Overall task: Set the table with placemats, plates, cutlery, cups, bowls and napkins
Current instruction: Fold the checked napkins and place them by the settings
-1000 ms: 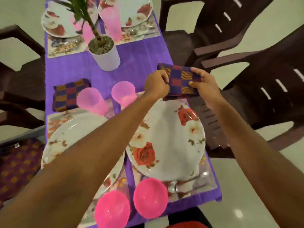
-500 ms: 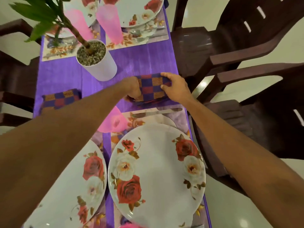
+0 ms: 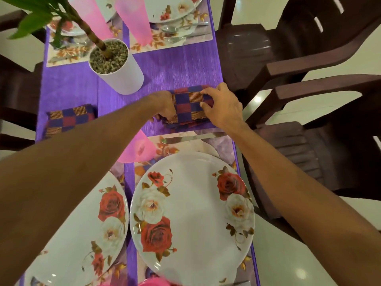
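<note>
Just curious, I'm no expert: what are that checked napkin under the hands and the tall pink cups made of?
Checked napkin: looks like woven cloth, matte, with soft folded layers and thread-like stripes. Tall pink cups: probably frosted plastic, translucent, since the placemat pattern shows dimly through.

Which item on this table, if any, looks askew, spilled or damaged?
Nothing stands out. Both hands hold a folded checked napkin flat on the purple cloth; the other napkin, rose plates and plant pot sit orderly.

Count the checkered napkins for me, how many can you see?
2. One napkin lies on the purple cloth between both hands, above the near plate. The other napkin lies to the left. More may be hidden.
</note>
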`<act>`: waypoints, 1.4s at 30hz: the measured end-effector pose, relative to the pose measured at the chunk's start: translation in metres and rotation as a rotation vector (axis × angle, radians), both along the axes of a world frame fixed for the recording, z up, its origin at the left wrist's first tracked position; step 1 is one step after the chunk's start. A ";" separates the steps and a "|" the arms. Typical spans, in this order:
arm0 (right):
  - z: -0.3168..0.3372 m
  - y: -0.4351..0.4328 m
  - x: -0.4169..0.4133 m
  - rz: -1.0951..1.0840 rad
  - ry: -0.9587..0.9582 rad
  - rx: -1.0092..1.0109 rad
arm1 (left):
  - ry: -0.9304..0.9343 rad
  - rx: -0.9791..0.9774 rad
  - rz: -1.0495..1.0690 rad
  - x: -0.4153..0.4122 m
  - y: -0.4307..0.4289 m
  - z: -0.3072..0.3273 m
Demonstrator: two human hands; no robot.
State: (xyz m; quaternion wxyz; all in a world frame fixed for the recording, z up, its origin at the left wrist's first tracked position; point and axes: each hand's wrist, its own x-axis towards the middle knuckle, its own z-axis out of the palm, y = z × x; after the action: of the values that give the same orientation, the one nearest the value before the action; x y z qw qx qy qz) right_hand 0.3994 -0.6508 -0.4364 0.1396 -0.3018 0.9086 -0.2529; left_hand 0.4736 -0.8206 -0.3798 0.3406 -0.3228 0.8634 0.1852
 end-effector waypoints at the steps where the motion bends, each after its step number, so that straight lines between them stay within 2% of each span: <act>1: 0.000 0.001 0.001 -0.008 0.010 0.009 | -0.001 -0.011 -0.023 0.000 0.001 0.000; 6: 0.010 0.006 0.009 -0.056 -0.047 -0.038 | 0.087 -0.155 -0.129 0.008 -0.003 0.012; 8: 0.019 0.010 0.015 -0.124 -0.051 -0.075 | 0.208 -0.214 -0.109 0.017 -0.010 0.023; 12: 0.056 0.015 0.044 -0.238 -0.088 -0.163 | 0.574 -0.142 0.066 0.060 -0.028 0.060; 15: 0.094 0.011 0.087 -0.276 -0.057 -0.266 | 0.830 -0.094 0.158 0.125 -0.043 0.095; 18: 0.130 -0.019 0.162 -0.242 -0.048 -0.406 | 0.970 -0.118 0.268 0.223 -0.061 0.118; 20: 0.147 -0.051 0.229 -0.143 -0.045 -0.458 | 1.034 -0.164 0.339 0.306 -0.080 0.122; 25: 0.151 -0.143 0.434 0.174 -0.066 -0.377 | 0.971 -0.159 0.636 0.548 -0.133 0.078; 29: 0.113 -0.201 0.591 0.292 -0.160 -0.255 | 0.849 -0.157 0.860 0.731 -0.164 0.019; 32: 0.085 -0.231 0.692 0.410 -0.247 -0.082 | 0.737 -0.180 0.945 0.846 -0.171 -0.007; 35: 0.055 -0.254 0.753 0.471 -0.284 0.108 | 0.663 -0.144 0.983 0.915 -0.179 -0.027; 39: 0.002 -0.297 0.783 0.451 -0.364 0.287 | 0.659 -0.106 0.981 0.951 -0.215 -0.049; 42: -0.037 -0.348 0.781 0.311 -0.442 0.280 | 0.678 -0.089 0.897 0.949 -0.257 -0.064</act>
State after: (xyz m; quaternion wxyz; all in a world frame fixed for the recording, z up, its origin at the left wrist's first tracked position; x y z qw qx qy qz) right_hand 1.1800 -0.9993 -0.4737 0.4111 -0.3528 0.8251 -0.1605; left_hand 1.4228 -1.0776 -0.4439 -0.0819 -0.5945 0.7098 0.3688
